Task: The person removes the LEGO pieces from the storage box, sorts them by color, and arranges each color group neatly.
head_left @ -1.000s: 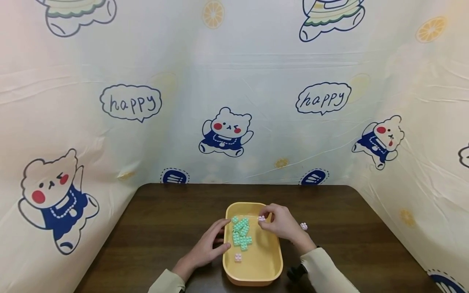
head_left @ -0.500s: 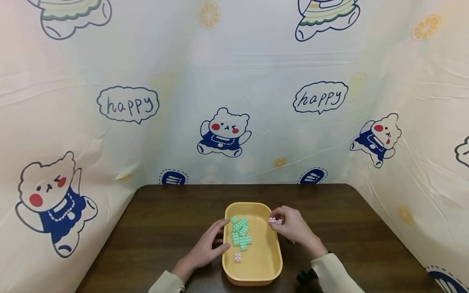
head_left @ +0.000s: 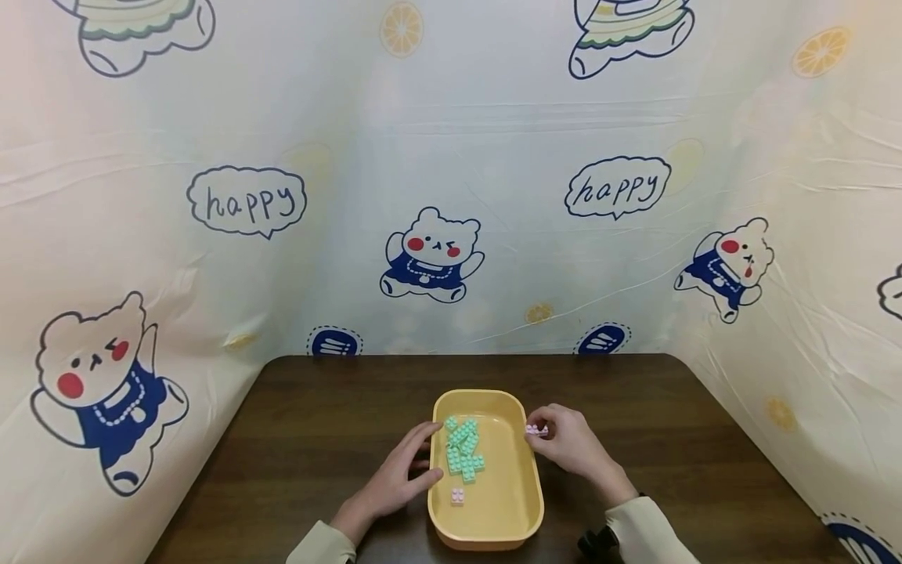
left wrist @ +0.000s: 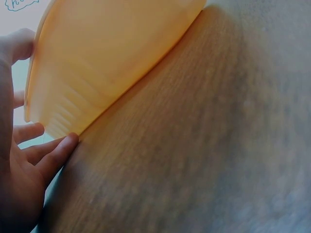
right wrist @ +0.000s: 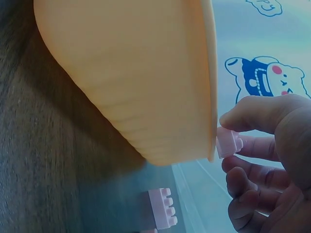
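Observation:
A yellow plastic tray [head_left: 486,533] stands on the table, with a cluster of green building bricks [head_left: 463,448] and a pink brick [head_left: 457,497] inside. My left hand [head_left: 398,474] is at its left side, fingers and thumb spread and touching the rim and outer wall. My right hand [head_left: 571,446] pinches a pink building brick [right wrist: 228,142] between thumb and fingers, right at the tray's right rim. Beyond the tray's end in the right wrist view, another pink brick [right wrist: 163,208] lies on the table. The left wrist view shows the fingertips [left wrist: 72,138] against the tray wall.
The dark wooden table [head_left: 338,407] extends to both sides of the tray. A patterned curtain [head_left: 451,157] hangs behind and along the sides. A black band [head_left: 599,542] is by the right sleeve. Another pink piece [right wrist: 148,231] is cut off at the right wrist view's bottom edge.
My right hand has moved right, from over the tray's inside to its right rim, still pinching a pink brick. The left hand and tray look unmoved.

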Tool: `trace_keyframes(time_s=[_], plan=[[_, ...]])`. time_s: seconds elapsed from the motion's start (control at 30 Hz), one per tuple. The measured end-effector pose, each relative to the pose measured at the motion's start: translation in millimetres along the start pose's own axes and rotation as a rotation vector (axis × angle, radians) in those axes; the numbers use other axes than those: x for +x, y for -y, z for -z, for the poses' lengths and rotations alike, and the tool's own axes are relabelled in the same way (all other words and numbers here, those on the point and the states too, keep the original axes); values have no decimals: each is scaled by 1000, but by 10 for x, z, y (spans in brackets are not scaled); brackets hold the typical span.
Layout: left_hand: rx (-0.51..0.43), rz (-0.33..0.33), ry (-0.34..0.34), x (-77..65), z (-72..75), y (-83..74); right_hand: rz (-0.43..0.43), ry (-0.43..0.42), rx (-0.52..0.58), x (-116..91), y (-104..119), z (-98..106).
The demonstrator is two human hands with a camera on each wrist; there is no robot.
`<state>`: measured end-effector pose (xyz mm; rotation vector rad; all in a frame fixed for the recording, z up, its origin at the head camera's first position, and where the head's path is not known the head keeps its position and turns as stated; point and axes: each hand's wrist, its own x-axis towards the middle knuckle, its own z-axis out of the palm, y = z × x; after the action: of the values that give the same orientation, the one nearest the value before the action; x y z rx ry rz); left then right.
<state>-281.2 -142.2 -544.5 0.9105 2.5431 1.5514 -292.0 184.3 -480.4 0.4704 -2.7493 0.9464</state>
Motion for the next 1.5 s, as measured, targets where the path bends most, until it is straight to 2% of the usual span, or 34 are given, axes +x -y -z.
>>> trace_keyframes(time_s=[0.17,0.37,0.67,1.07,1.3,1.5], plan=[[8,1,-5,8,-5,-3,-22,-9,5,-18,-21,29],[13,-11,-14,11,-1,-6,-64,19,3,-34,-59,62],[3,-12,-8,21,9,-5,8,-6,-121,-70,-245,-38],[-9,-20,-1,11,-3,4,10,37,-260,-150,-293,-140],[-4,-31,-12,16,-8,5,33,32,-294,-159,-296,-190],[-7,-23,-5,10,-4,8,15,43,-319,-167,-298,-226]])
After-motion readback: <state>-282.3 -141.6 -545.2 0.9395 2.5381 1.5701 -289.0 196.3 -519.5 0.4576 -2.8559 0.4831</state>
